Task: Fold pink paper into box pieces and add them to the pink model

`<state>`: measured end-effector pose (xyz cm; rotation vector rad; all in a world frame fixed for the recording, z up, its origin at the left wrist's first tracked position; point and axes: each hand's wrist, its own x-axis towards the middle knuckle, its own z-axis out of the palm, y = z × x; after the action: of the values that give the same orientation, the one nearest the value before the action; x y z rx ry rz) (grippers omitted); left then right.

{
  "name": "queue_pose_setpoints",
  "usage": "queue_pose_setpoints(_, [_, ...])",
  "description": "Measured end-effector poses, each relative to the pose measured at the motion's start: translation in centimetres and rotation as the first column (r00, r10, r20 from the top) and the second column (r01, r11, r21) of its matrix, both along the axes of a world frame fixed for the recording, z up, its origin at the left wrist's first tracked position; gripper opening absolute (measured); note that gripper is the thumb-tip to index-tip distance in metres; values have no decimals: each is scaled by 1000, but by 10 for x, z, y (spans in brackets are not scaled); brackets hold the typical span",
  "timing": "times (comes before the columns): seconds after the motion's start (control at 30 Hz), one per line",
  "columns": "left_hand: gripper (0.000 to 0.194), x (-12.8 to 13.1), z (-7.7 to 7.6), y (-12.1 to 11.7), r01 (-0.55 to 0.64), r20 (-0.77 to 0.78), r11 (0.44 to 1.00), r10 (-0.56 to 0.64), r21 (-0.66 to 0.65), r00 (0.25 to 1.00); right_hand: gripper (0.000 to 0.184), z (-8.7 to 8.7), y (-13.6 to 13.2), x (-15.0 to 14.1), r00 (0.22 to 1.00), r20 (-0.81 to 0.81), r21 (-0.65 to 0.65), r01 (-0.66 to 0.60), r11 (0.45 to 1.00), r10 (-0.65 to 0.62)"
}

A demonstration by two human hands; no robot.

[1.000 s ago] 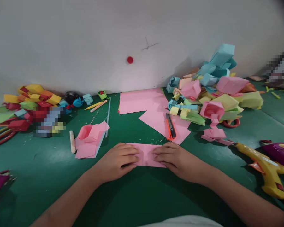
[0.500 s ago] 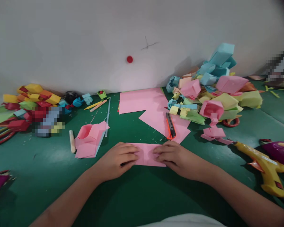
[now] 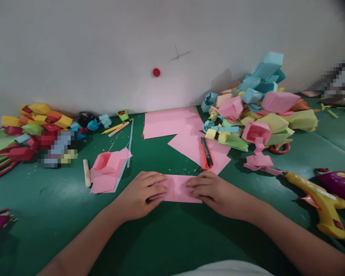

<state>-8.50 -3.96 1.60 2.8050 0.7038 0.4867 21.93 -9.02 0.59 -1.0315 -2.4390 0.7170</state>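
Two hands press a folded pink sheet (image 3: 178, 188) flat on the green mat (image 3: 166, 237), close to the near edge and just in front of the person. Left hand (image 3: 139, 195) covers the sheet's left end, its fingers curled over the paper and pinching a raised flap; right hand (image 3: 214, 191) lies palm down on the right end, fingers extended and pinning it without closing around it. A centre crease shows between the fingertips. Sharp folds here call for both ends held level, edges lined up before pressure goes on, and a fingertip run outward along the crease so the thin paper does not skew or buckle.

Just beyond the sheet lies loose pink paper (image 3: 175, 122), matte and smooth, one piece cut to a jagged outline. An orange-and-black knife (image 3: 207, 153) rests on it. To the left sits a half-formed pink box (image 3: 107, 168), with a pale stick (image 3: 87, 173) beside it. Against the white wall, a right-hand pile (image 3: 255, 111) of boxy folded shapes in blue, pink and yellow-green rises high; a smaller left pile (image 3: 37, 122) mixes red, yellow and orange. A glossy yellow glue gun (image 3: 319, 199) lies well apart at right, next to a purple tool (image 3: 337, 184). Fine paper scraps speckle the mat.
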Motion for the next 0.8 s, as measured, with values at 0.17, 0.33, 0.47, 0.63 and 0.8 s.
queue_pose_setpoints(0.17, [21, -1, 0, 0, -3, -18, 1000, 3, 14, 1000, 33, 2, 0, 1, 1000, 6, -10, -7, 1000, 7])
queue_pose_setpoints(0.33, [24, -1, 1, 0, 5, -16, 1000, -5, 24, 1000, 36, 4, 0, 1, 1000, 10, -17, -10, 1000, 10])
queue_pose_setpoints(0.47, [24, -1, 1, 0, 0, -10, 1000, 0, 28, 1000, 34, 2, 0, 1, 1000, -1, -12, -16, 1000, 16])
queue_pose_setpoints(0.63, [24, -1, 1, 0, -7, -25, 1000, 7, 11, 1000, 35, 1, -1, 2, 1000, 6, -13, -13, 1000, 13])
queue_pose_setpoints(0.8, [24, -2, 2, 0, -9, -25, 1000, 9, -2, 1000, 36, 3, -1, 2, 999, 20, -9, -25, 1000, 26])
